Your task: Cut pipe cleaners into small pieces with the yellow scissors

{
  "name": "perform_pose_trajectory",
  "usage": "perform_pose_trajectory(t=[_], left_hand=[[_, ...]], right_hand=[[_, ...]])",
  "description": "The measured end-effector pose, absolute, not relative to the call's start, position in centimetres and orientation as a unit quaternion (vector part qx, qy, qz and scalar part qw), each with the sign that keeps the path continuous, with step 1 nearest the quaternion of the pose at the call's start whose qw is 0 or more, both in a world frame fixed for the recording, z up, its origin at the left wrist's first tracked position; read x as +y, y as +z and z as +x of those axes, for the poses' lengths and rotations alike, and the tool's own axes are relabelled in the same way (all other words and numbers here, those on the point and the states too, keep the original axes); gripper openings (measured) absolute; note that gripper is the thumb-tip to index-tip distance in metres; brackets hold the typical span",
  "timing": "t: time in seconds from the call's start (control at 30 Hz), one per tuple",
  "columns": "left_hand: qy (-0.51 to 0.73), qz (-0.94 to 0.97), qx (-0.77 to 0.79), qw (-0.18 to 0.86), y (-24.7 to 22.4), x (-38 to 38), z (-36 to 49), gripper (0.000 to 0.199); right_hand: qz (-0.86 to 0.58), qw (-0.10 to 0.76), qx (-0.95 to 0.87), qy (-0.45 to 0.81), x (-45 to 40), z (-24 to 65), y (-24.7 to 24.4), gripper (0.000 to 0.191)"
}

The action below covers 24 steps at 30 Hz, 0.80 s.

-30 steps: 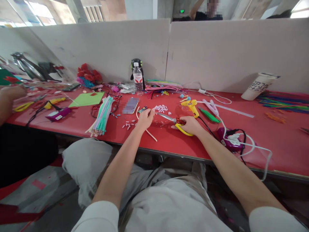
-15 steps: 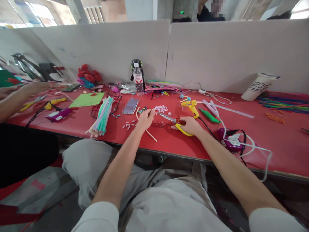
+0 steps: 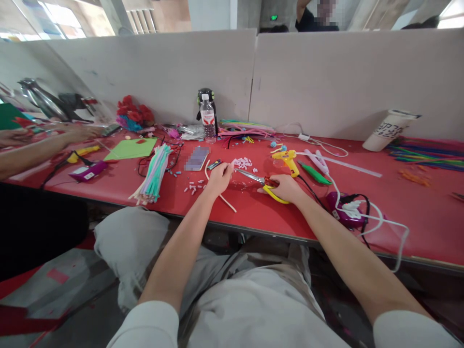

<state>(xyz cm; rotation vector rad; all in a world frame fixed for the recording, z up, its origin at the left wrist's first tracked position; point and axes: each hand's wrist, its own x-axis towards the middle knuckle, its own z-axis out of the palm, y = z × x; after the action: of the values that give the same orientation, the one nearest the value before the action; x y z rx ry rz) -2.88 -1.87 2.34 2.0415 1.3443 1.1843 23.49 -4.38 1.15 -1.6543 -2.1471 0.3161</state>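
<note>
My right hand (image 3: 284, 187) grips the yellow and red handles of a pair of scissors (image 3: 255, 177), whose blades point left. At the blade tips my left hand (image 3: 221, 178) is pinched closed; whatever its fingers hold is too small to make out. Behind the blades lies a heap of small pale pink pieces (image 3: 242, 163), and a few more pieces (image 3: 195, 185) are scattered left of my left hand. A cream pipe cleaner (image 3: 227, 203) lies curved on the red table, passing under my left hand. A small cutter (image 3: 214, 164) rests beside that hand.
Left are a phone (image 3: 196, 158), a pipe cleaner bundle (image 3: 155, 174) and green sheet (image 3: 130, 149). A bottle (image 3: 208, 121) stands behind. Right are a yellow glue gun (image 3: 288, 161), green marker-like item (image 3: 315, 173) and purple power strip (image 3: 346, 210). A person's arm (image 3: 43, 147) reaches in at far left.
The other person's arm at the far left has reached further right over the table. My hands and the scissors look almost unmoved.
</note>
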Motion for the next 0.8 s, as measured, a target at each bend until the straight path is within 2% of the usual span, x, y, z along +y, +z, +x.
perform_pose_trajectory(t=[0.8], left_hand=[[0.428, 0.731, 0.481, 0.226, 2.32, -1.87, -2.89, 0.043]], right_hand=[[-0.6, 0.198, -0.766, 0.121, -4.44, 23.49, 1.26, 0.055]])
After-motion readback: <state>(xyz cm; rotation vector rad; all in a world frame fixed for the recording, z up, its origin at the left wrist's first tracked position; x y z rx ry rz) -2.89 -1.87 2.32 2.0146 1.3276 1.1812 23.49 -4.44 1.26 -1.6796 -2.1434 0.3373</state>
